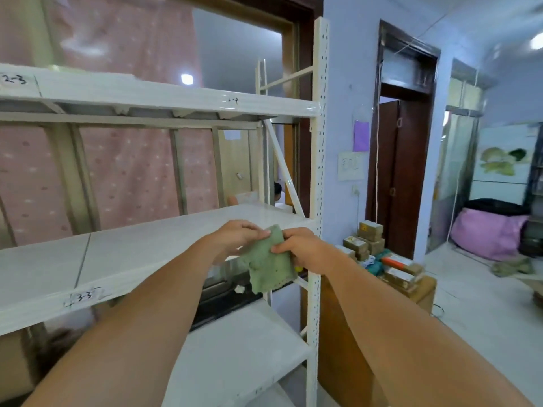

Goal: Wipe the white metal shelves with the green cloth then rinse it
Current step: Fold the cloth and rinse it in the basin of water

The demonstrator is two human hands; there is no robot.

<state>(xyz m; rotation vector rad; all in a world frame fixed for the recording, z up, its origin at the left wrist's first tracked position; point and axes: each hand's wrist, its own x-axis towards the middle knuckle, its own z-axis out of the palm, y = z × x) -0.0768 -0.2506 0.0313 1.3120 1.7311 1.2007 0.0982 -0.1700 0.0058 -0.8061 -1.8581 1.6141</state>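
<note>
The green cloth (269, 261) hangs in front of the right end of the middle white metal shelf (123, 254). My left hand (238, 235) pinches its top left corner and my right hand (301, 245) grips its right edge, so both hands hold it up in the air just off the shelf's front edge. The cloth's lower half droops loose and crumpled. An upper shelf (152, 94) marked "2-3" runs above, and a lower shelf (244, 348) lies below my arms. The perforated white upright (318, 160) stands right behind my right hand.
A wooden cabinet (346, 348) stands right of the rack, with several boxes (367, 239) stacked on top. A dark doorway (402, 177) opens beyond it. A pink bag (487, 233) rests on the floor at far right. A pink curtain (129, 171) hangs behind the rack.
</note>
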